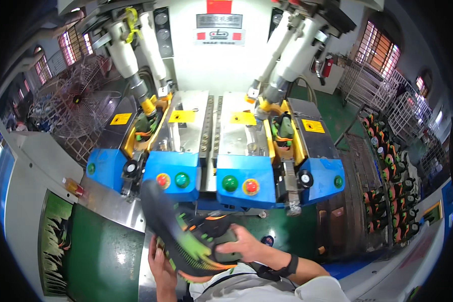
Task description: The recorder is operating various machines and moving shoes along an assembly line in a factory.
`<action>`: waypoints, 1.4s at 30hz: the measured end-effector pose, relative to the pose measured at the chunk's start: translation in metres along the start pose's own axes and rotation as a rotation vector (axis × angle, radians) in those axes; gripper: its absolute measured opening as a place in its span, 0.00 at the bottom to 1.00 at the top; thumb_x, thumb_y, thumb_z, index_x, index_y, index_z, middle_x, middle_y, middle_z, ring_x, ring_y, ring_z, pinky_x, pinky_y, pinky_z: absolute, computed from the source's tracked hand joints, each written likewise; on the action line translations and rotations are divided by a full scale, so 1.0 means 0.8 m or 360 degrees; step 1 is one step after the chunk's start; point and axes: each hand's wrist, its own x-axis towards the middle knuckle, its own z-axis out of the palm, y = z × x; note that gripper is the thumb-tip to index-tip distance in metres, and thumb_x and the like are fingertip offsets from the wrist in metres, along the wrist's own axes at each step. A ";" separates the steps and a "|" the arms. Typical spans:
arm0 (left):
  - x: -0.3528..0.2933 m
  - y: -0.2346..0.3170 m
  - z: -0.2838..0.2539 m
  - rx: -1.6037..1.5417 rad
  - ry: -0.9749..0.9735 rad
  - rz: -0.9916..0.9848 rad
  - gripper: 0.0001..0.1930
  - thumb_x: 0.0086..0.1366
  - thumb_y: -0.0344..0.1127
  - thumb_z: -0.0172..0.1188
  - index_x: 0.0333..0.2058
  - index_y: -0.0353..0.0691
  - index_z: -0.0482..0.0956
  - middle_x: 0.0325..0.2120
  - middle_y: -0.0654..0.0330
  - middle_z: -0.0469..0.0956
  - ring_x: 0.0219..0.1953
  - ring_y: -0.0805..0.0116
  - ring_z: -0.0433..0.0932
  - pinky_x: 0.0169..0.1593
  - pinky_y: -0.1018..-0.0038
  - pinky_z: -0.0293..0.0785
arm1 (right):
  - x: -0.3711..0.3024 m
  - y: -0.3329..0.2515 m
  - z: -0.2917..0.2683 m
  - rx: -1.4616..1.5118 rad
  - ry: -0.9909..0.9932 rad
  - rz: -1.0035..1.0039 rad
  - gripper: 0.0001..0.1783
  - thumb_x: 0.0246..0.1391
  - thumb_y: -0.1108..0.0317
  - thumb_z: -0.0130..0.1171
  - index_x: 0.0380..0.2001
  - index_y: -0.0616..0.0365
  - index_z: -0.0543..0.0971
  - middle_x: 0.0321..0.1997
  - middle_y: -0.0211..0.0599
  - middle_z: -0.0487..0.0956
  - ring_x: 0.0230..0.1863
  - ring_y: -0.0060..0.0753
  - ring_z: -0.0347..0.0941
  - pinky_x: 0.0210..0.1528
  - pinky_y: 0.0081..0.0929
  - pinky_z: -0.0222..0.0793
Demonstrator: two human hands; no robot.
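A black sneaker (pixel 189 246) with green and orange trim is held up in front of me, its toe end pointing up and to the left and blurred. Around its lower left side my left hand (pixel 162 269) is closed. My right hand (pixel 244 245) grips the opening end, thumb over a dark green block, perhaps a shoe last, set in the shoe. Beyond stands a two-station press (pixel 189 136). One shoe (pixel 145 128) sits in its left station, and another shoe (pixel 283 128) in its right one, both under lowered metal arms.
Blue front housings (pixel 244 173) carry green and red buttons, just past the sneaker. At right, a rack of similar shoes (pixel 402 201) stands near wire carts (pixel 402 90). A large caged fan (pixel 78 103) is at left, above a side opening (pixel 53 241) with dark fringed strips.
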 end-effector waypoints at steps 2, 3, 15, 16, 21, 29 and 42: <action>0.015 -0.023 0.065 -0.0039 -0.0386 0.0119 0.32 0.65 0.33 0.54 0.64 0.32 0.52 0.63 0.44 0.59 0.64 0.56 0.61 0.65 0.65 0.57 | -0.053 -0.024 -0.069 -0.0792 0.0247 -0.0578 0.32 0.45 0.68 0.67 0.53 0.66 0.68 0.50 0.39 0.74 0.51 0.31 0.71 0.55 0.30 0.66; 0.021 -0.037 0.094 0.0000 -0.0473 0.0093 0.32 0.64 0.29 0.54 0.64 0.33 0.52 0.63 0.43 0.58 0.65 0.54 0.60 0.66 0.64 0.56 | -0.081 -0.038 -0.103 -0.1096 0.0404 -0.0800 0.30 0.45 0.69 0.66 0.52 0.65 0.69 0.49 0.39 0.75 0.50 0.32 0.72 0.53 0.32 0.68; 0.265 -0.246 0.598 0.1728 -0.0619 -0.0279 0.36 0.48 0.36 0.63 0.55 0.29 0.61 0.42 0.47 0.75 0.45 0.58 0.74 0.47 0.68 0.70 | -0.321 -0.123 -0.319 -0.0244 0.2141 -0.0739 0.19 0.59 0.61 0.54 0.44 0.69 0.73 0.41 0.44 0.76 0.41 0.42 0.73 0.60 0.48 0.61; 0.288 -0.277 0.624 0.1616 -0.0645 -0.0174 0.31 0.46 0.39 0.64 0.47 0.29 0.63 0.39 0.47 0.75 0.40 0.55 0.77 0.42 0.64 0.74 | -0.326 -0.117 -0.322 0.0332 0.2275 -0.0763 0.19 0.60 0.60 0.51 0.43 0.68 0.72 0.42 0.46 0.75 0.41 0.45 0.72 0.64 0.52 0.56; 0.336 -0.337 0.648 0.1595 -0.0565 -0.0317 0.30 0.44 0.23 0.56 0.50 0.39 0.64 0.37 0.52 0.74 0.41 0.57 0.76 0.40 0.62 0.74 | -0.328 -0.119 -0.318 0.0618 0.2002 -0.0074 0.18 0.57 0.62 0.57 0.45 0.63 0.72 0.40 0.39 0.75 0.41 0.34 0.74 0.47 0.33 0.70; 0.300 -0.189 0.625 0.1401 -0.0988 -0.0371 0.29 0.42 0.25 0.60 0.47 0.33 0.68 0.35 0.52 0.75 0.39 0.62 0.75 0.39 0.66 0.75 | -0.275 -0.133 -0.325 0.0300 0.2082 -0.0340 0.24 0.49 0.69 0.55 0.51 0.63 0.68 0.43 0.43 0.75 0.43 0.39 0.75 0.49 0.37 0.73; -0.060 -0.057 0.151 -0.0365 0.0426 -0.0123 0.46 0.34 0.34 0.63 0.59 0.35 0.61 0.50 0.48 0.73 0.49 0.53 0.75 0.54 0.61 0.72 | 0.173 -0.309 -0.474 -0.0545 0.1286 0.0387 0.19 0.41 0.75 0.58 0.41 0.69 0.75 0.41 0.49 0.80 0.39 0.45 0.79 0.45 0.38 0.76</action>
